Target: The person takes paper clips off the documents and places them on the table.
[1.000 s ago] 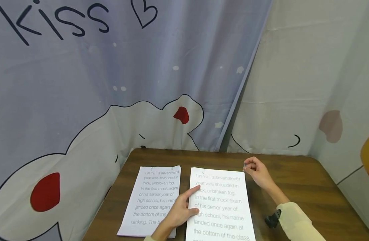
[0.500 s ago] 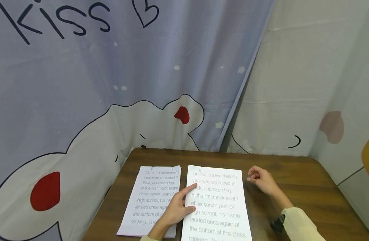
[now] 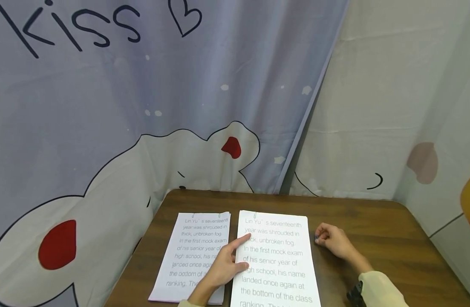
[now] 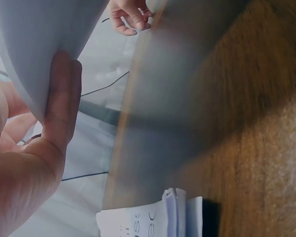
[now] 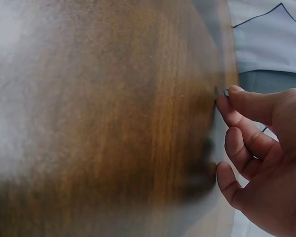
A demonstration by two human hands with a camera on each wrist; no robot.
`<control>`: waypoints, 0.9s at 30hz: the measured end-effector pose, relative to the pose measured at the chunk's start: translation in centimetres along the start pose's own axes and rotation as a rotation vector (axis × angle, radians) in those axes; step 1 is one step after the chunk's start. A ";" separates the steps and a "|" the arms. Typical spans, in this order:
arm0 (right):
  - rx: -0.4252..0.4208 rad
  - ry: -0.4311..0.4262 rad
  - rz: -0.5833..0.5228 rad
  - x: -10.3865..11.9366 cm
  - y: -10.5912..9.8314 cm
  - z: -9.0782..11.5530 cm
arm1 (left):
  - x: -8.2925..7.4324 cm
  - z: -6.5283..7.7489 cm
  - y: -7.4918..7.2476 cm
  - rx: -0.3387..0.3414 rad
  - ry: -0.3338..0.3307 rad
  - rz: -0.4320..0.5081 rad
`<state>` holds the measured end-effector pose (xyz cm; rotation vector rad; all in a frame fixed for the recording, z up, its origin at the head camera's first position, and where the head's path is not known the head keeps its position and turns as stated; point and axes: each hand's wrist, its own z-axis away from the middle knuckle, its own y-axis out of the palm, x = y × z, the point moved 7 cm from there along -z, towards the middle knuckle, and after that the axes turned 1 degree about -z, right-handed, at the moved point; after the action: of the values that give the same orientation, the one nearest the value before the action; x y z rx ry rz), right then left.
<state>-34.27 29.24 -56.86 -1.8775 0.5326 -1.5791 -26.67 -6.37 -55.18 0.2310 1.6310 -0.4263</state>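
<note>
My left hand (image 3: 225, 268) grips a sheaf of printed paper (image 3: 277, 264) by its left edge, thumb and a finger lying over the text. The left wrist view shows fingers behind the raised sheets (image 4: 34, 44). One paper clip (image 3: 255, 215) sits on the sheaf's top edge, toward the left. To the right of the sheaf, and apart from it, my right hand (image 3: 336, 243) pinches a small bluish paper clip (image 5: 226, 93) between thumb and index finger. Most of that clip is hidden by the fingertips.
A second stack of printed sheets (image 3: 196, 256) lies on the brown table (image 3: 403, 256) at the left, with two clips along its top edge. My left forearm covers its lower right part. Printed curtains (image 3: 219, 106) hang behind the table's back edge.
My right hand has drawn back from the sheaf's top right corner, moving right and nearer with the clip. The sheaf and left hand have shifted slightly left.
</note>
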 end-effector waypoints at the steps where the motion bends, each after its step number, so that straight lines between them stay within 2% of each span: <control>1: -0.004 -0.003 0.011 0.0 0.0 0.0 | 0.0 0.0 0.0 -0.001 0.001 0.001; 7: -0.017 -0.040 0.079 -0.1 0.4 0.0 | 0.0 -0.3 0.1 0.004 0.013 0.024; 20: -0.031 -0.051 0.100 -0.2 0.4 0.0 | 0.0 -0.2 0.4 0.017 0.009 0.042; 27: -0.160 -0.073 0.060 1.6 -1.7 -0.9 | -0.1 -0.2 0.6 0.020 0.020 0.040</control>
<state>-34.96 29.28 -54.45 -2.0096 0.6940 -1.4604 -26.64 -5.73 -55.15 0.2835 1.6396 -0.4110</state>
